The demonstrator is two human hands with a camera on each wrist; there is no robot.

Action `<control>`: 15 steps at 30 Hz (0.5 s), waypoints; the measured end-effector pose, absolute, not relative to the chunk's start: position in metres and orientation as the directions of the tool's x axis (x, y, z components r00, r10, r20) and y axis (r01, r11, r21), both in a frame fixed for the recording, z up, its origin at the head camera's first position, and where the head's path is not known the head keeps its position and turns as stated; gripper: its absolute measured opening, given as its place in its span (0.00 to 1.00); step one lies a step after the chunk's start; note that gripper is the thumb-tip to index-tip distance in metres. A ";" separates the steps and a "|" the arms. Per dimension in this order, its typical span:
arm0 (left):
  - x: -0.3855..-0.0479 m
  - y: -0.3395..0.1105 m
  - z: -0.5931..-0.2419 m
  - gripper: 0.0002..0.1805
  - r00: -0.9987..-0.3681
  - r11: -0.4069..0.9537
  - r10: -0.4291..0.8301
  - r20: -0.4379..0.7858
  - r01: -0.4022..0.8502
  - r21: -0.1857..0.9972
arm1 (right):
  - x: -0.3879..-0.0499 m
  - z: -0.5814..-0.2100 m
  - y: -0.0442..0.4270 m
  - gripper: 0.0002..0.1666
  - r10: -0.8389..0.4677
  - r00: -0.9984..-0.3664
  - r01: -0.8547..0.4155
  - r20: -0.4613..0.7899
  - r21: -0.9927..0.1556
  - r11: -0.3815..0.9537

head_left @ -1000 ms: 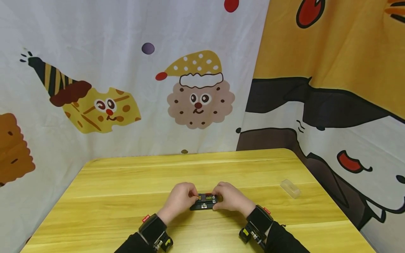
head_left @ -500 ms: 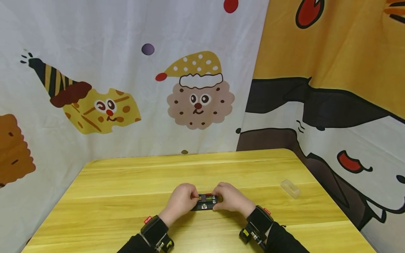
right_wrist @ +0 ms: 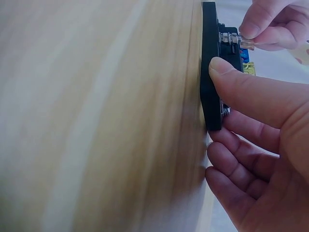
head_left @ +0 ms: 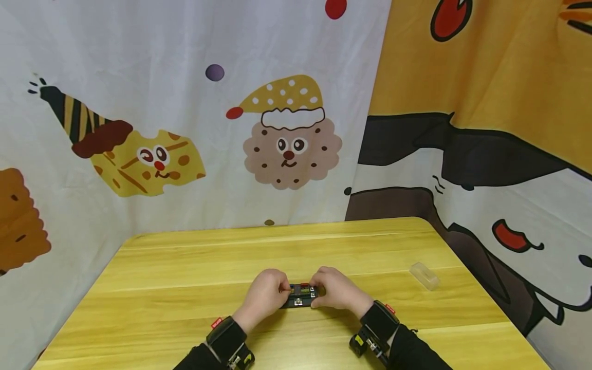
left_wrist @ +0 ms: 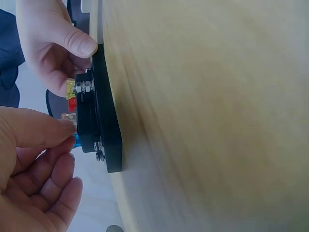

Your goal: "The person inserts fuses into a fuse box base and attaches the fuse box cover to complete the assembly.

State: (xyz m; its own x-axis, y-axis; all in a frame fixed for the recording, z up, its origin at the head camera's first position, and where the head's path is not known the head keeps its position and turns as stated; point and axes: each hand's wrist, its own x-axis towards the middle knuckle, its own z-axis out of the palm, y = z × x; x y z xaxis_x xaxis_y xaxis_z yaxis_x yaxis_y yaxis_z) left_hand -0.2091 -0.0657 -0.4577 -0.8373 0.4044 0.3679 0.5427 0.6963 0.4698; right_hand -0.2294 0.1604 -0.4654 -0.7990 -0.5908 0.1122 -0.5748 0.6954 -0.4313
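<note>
A black fuse block (head_left: 298, 302) with metal screw terminals lies on the table in front of me. My right hand (head_left: 341, 290) grips its right end, thumb on the near edge in the right wrist view. Between left thumb and index finger, my left hand (head_left: 263, 297) pinches a pale clear blade fuse (left_wrist: 69, 116) at the block's top. The fingertips partly cover it, so how deep it sits cannot be told. Beside it in the block are a yellow fuse (left_wrist: 70, 89), a red fuse (left_wrist: 72, 104) and a blue fuse (left_wrist: 77, 140).
A clear plastic cover (head_left: 424, 276) lies on the wooden table (head_left: 194, 257) to the right, apart from both hands. Behind the table hangs a printed curtain (head_left: 185, 103) with cartoon figures.
My left hand has shifted very slightly toward the block, still pinching the fuse. The right hand and the fuse block stay nearly still.
</note>
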 end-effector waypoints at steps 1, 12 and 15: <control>-0.209 -0.066 -0.458 0.12 -0.835 0.697 0.407 0.371 0.546 0.464 | -0.229 -0.465 0.160 0.22 -0.590 -0.799 -0.574 0.111 -0.432 0.696; -0.212 -0.066 -0.461 0.14 -0.844 0.717 0.413 0.342 0.534 0.449 | -0.229 -0.466 0.160 0.23 -0.592 -0.797 -0.580 0.119 -0.422 0.696; -0.213 -0.065 -0.459 0.14 -0.845 0.718 0.418 0.335 0.533 0.448 | -0.229 -0.466 0.161 0.23 -0.593 -0.797 -0.579 0.117 -0.425 0.695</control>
